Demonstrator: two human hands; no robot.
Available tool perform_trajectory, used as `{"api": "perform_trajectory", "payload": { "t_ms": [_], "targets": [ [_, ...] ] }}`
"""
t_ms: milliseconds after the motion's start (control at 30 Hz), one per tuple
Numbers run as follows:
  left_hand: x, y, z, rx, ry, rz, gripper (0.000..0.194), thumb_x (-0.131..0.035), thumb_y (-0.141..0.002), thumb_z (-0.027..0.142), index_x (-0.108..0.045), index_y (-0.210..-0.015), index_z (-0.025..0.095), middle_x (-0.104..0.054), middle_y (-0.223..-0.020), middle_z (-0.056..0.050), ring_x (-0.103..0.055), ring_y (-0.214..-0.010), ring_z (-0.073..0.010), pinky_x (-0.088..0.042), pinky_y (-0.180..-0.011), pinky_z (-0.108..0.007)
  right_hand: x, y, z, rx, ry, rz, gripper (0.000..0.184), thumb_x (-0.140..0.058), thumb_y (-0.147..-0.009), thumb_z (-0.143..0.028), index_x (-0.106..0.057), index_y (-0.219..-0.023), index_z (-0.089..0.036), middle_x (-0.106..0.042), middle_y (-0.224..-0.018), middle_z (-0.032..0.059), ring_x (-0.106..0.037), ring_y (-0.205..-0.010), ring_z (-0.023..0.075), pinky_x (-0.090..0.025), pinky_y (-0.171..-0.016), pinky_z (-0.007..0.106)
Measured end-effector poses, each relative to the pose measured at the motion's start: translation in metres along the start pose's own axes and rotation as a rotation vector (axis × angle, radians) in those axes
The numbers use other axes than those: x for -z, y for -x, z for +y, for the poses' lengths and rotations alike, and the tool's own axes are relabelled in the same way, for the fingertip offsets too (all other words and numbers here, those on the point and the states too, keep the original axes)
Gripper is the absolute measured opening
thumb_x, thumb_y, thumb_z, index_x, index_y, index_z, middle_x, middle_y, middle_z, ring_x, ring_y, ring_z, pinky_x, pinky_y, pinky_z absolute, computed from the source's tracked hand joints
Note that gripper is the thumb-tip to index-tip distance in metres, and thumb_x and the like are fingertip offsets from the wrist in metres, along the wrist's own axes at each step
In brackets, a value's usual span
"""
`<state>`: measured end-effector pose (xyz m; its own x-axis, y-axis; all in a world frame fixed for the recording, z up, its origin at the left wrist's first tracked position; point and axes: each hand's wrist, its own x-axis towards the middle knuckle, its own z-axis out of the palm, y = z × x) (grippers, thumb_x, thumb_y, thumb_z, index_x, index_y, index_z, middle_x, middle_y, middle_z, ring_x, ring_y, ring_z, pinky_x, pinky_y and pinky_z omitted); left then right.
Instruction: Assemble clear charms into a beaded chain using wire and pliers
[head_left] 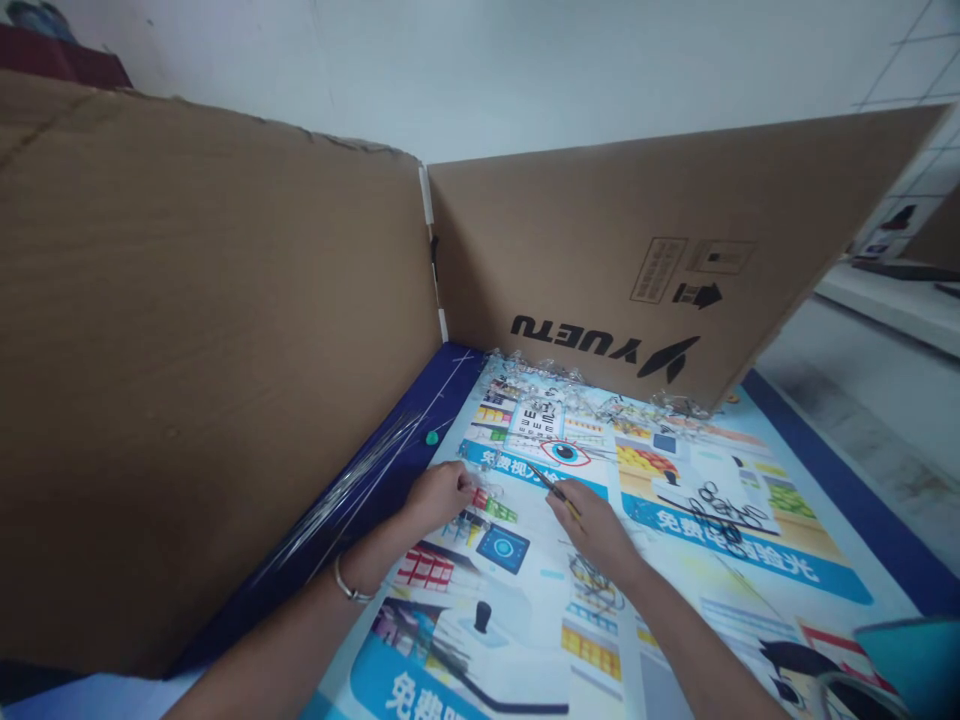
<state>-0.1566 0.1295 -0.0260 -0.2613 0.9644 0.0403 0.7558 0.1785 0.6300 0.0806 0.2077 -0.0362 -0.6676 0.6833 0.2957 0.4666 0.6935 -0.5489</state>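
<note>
My left hand [442, 492] is closed in a pinch over the printed sheet; whatever lies between its fingertips is too small to make out. Small clear, shiny pieces [480, 457] are scattered around those fingers. In my right hand [592, 522] is a slim pointed tool [556, 488], dark at the tip with yellow on its handle. Its tip points up and left, apart from my left hand. Loops of dark thin wire or cord [596, 585] lie just below my right hand, and a second tangle of dark loops [724, 515] lies farther right.
Two tall cardboard panels [592, 250] meet in a corner behind the printed sheet [517, 610]. More clear pieces [540, 368] line the panel's foot. Long thin silvery wires [345, 490] run along the left edge, near a green dot [432, 438]. Something teal [915, 655] sits lower right.
</note>
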Motion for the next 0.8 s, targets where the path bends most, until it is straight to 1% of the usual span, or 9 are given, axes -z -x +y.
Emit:
{"api": "perform_trajectory", "payload": {
  "t_ms": [67,167,233,367,433,533,600,700,800],
  "targets": [
    [-0.002,0.001,-0.001,-0.021,0.079,-0.018,0.010,-0.053,-0.069,0.022,-0.050,-0.060,0.018,-0.052,-0.057,0.002,-0.047,-0.055,-0.0113,-0.030,-0.052,-0.021,0.000,0.000,-0.001,-0.001,0.005,0.000,0.025,-0.033,-0.087,-0.038,-0.050,-0.087,-0.019,-0.056,-0.080,0.0057,-0.052,-0.074,0.0186,-0.041,-0.066,0.030],
    [-0.005,0.005,0.002,-0.054,0.201,-0.051,0.007,-0.047,-0.072,0.021,-0.047,-0.065,0.018,-0.053,-0.060,0.003,-0.047,-0.053,-0.0093,-0.033,-0.050,-0.019,0.001,0.001,-0.001,0.004,0.008,0.008,0.024,-0.033,-0.087,-0.037,-0.050,-0.086,-0.020,-0.056,-0.080,0.0057,-0.052,-0.073,0.0182,-0.041,-0.065,0.030],
    [-0.006,0.009,0.005,-0.060,0.302,-0.086,0.007,-0.045,-0.075,0.022,-0.045,-0.069,0.018,-0.054,-0.062,0.004,-0.044,-0.048,-0.0074,-0.032,-0.046,-0.018,0.000,0.001,0.000,0.009,0.008,0.013,0.023,-0.034,-0.087,-0.037,-0.050,-0.087,-0.020,-0.057,-0.081,0.0058,-0.052,-0.075,0.0182,-0.041,-0.066,0.030],
    [-0.005,0.016,0.010,-0.009,0.665,-0.177,0.010,-0.048,-0.075,0.027,-0.042,-0.074,0.019,-0.049,-0.059,0.005,-0.037,-0.043,-0.0054,-0.029,-0.040,-0.017,0.000,0.001,0.001,0.011,0.008,0.016,0.024,-0.034,-0.087,-0.036,-0.050,-0.089,-0.020,-0.057,-0.082,0.0058,-0.053,-0.076,0.0182,-0.042,-0.067,0.029],
    [-0.005,0.018,0.011,0.018,0.767,-0.189,0.012,-0.049,-0.073,0.024,-0.044,-0.082,0.019,-0.047,-0.061,0.006,-0.038,-0.044,-0.0054,-0.030,-0.040,-0.016,-0.001,0.001,0.001,0.011,0.007,0.021,0.024,-0.034,-0.087,-0.037,-0.051,-0.089,-0.020,-0.057,-0.082,0.0059,-0.053,-0.077,0.0185,-0.042,-0.067,0.030],
    [-0.005,0.018,0.008,0.008,0.745,-0.184,0.031,-0.049,-0.073,0.022,-0.045,-0.103,0.019,-0.047,-0.066,0.006,-0.039,-0.046,-0.0056,-0.032,-0.043,-0.017,-0.001,0.001,0.000,0.009,0.005,0.030,0.025,-0.034,-0.087,-0.038,-0.052,-0.089,-0.020,-0.057,-0.082,0.0057,-0.054,-0.078,0.0186,-0.042,-0.068,0.030],
    [-0.006,0.018,0.006,-0.033,0.665,-0.160,0.035,-0.048,-0.074,0.022,-0.049,-0.108,0.018,-0.047,-0.068,0.004,-0.040,-0.050,-0.0065,-0.034,-0.047,-0.018,0.000,0.001,-0.001,0.005,0.005,0.030,0.025,-0.035,-0.087,-0.037,-0.052,-0.090,-0.020,-0.058,-0.082,0.0058,-0.054,-0.077,0.0184,-0.042,-0.068,0.029],
    [-0.008,0.019,0.004,-0.086,0.558,-0.123,0.029,-0.047,-0.074,0.021,-0.058,-0.101,0.017,-0.049,-0.066,0.002,-0.042,-0.056,-0.0088,-0.034,-0.051,-0.019,0.000,0.001,-0.001,0.003,0.011,0.022,0.025,-0.035,-0.087,-0.038,-0.052,-0.091,-0.019,-0.058,-0.083,0.0066,-0.054,-0.077,0.0187,-0.042,-0.068,0.030],
    [-0.009,0.019,0.005,-0.101,0.519,-0.124,0.021,-0.048,-0.074,0.023,-0.061,-0.090,0.016,-0.048,-0.062,0.002,-0.042,-0.056,-0.0094,-0.033,-0.050,-0.019,-0.001,0.001,0.001,0.008,0.019,0.019,0.025,-0.035,-0.087,-0.037,-0.052,-0.093,-0.019,-0.058,-0.085,0.0073,-0.053,-0.079,0.0194,-0.042,-0.070,0.032]
  ]
}}
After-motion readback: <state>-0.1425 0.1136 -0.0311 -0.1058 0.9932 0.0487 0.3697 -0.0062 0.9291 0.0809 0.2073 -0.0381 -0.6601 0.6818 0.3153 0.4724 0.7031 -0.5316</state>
